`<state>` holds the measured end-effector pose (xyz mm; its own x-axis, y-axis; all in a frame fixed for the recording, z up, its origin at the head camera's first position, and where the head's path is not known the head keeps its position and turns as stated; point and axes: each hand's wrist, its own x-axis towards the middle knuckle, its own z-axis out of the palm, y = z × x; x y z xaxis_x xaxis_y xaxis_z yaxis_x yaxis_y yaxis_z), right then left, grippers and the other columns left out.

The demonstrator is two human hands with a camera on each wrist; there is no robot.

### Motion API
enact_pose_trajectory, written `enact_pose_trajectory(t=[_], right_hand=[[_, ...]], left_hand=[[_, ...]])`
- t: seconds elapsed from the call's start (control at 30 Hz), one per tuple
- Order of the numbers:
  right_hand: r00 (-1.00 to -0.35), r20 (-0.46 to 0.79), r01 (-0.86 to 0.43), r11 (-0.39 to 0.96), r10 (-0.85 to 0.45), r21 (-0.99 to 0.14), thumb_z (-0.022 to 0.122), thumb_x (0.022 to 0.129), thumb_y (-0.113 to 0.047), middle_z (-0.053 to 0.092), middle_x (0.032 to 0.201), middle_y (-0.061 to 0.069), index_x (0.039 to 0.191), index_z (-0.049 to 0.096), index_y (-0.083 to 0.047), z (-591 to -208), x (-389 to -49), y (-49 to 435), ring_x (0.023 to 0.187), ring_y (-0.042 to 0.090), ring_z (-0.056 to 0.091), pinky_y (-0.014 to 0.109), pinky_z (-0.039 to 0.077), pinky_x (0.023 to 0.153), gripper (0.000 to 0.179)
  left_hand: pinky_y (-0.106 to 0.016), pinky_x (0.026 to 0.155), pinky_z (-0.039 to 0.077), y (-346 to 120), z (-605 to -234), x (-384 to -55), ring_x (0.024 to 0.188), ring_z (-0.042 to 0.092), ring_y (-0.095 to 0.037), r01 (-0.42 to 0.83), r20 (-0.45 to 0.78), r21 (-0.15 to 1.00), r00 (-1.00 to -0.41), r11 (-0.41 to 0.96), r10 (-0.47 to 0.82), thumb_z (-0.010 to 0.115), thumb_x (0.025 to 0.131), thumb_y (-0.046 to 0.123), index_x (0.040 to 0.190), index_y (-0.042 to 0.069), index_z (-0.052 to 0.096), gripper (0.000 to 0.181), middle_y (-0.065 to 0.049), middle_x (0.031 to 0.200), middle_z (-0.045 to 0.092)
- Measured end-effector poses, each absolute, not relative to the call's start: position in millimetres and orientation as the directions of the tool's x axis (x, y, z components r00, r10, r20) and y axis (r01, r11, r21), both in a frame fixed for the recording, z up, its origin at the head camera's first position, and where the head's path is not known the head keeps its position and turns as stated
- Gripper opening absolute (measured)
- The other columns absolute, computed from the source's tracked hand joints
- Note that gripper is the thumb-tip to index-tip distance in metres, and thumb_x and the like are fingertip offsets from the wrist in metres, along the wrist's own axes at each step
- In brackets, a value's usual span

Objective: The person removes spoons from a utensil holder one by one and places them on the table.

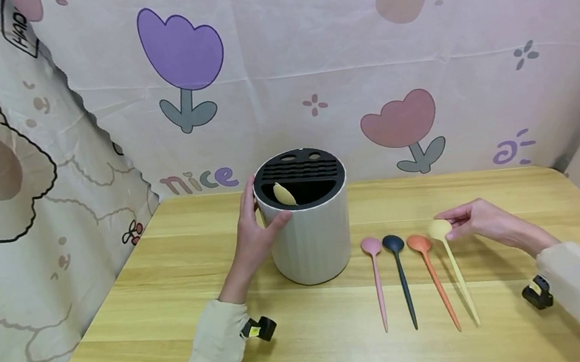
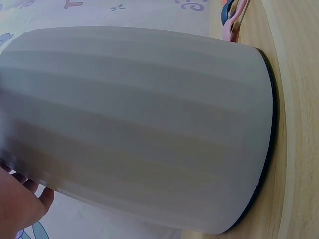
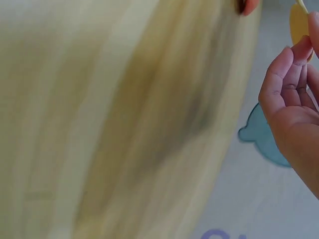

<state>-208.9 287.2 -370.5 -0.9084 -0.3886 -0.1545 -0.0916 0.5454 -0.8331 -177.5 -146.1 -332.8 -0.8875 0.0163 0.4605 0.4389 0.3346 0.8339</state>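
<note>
My left hand (image 1: pixel 258 235) grips the left side of a ribbed, off-white utensil holder (image 1: pixel 312 243), its thumb across the front just below the black rim. In the left wrist view the holder's wall (image 2: pixel 134 124) fills most of the picture. A pale yellow utensil head (image 1: pixel 284 194) sticks up in the holder's large opening; its lower part is hidden. My right hand (image 1: pixel 488 227) pinches a pale yellow spoon (image 1: pixel 455 269) by its bowl, with the handle slanting down toward the front. The right wrist view shows that spoon's bowl (image 3: pixel 299 22) at the fingertips.
Left of the yellow spoon lie a pink spoon (image 1: pixel 377 280), a dark blue spoon (image 1: pixel 402 276) and an orange spoon (image 1: pixel 434 275), bowls to the back. The wooden table (image 1: pixel 138 326) meets a printed cloth (image 1: pixel 283 52) behind and at the sides.
</note>
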Motion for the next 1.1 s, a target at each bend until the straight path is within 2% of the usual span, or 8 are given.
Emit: enact_pose_trajectory(t=[0.2,0.57,0.67,0.9,1.1], right_hand=[[-0.899,-0.172,-0.097,0.567,-0.403,-0.818,0.079,0.078,-0.015,0.068,0.105,0.015,0.127,0.054,0.013,-380.6,-209.5,298.2,0.091,0.013,0.059,0.021,0.048,0.079,0.061],[-0.869,-0.179,-0.145,0.582,-0.461,-0.8,0.076,0.081,-0.008,0.062,0.115,0.028,0.123,0.054,0.017,-392.3,-211.9,299.6,0.09,0.014,0.061,0.02,0.05,0.079,0.054],[-0.869,-0.171,-0.155,0.584,-0.464,-0.797,0.076,0.081,-0.007,0.063,0.114,0.027,0.122,0.055,0.016,-392.8,-212.0,298.1,0.089,0.013,0.061,0.021,0.05,0.077,0.052],[-0.885,-0.16,-0.168,0.62,-0.437,-0.767,0.077,0.08,-0.009,0.063,0.114,0.027,0.121,0.057,0.015,-394.2,-211.8,297.5,0.093,0.02,0.061,0.02,0.05,0.077,0.052],[-0.893,-0.153,-0.168,0.63,-0.423,-0.758,0.078,0.08,-0.008,0.067,0.105,0.019,0.121,0.057,0.016,-396.0,-212.0,296.9,0.091,0.02,0.06,0.021,0.05,0.075,0.052]], left_hand=[[-0.05,0.114,0.02,-145.8,-332.7,-177.4,0.142,0.021,-0.028,0.441,0.463,0.833,-0.886,0.335,0.014,0.056,0.07,0.083,0.155,0.007,0.014,0.121,-0.011,0.159,0.016],[-0.05,0.114,0.02,-145.5,-332.3,-176.8,0.143,0.021,-0.028,0.436,0.456,0.836,-0.89,0.334,0.018,0.055,0.07,0.083,0.155,0.009,0.014,0.121,-0.011,0.159,0.015],[-0.05,0.114,0.02,-145.7,-332.1,-176.8,0.143,0.021,-0.028,0.435,0.457,0.835,-0.889,0.336,0.017,0.055,0.07,0.084,0.155,0.009,0.014,0.121,-0.011,0.159,0.015],[-0.05,0.114,0.02,-146.3,-333.2,-176.8,0.142,0.021,-0.028,0.438,0.46,0.835,-0.888,0.331,0.016,0.055,0.07,0.083,0.155,0.008,0.014,0.121,-0.011,0.159,0.016],[-0.052,0.113,0.02,-146.0,-334.4,-177.6,0.142,0.021,-0.029,0.447,0.467,0.831,-0.884,0.332,0.02,0.056,0.071,0.082,0.155,0.008,0.015,0.12,-0.012,0.159,0.016]])
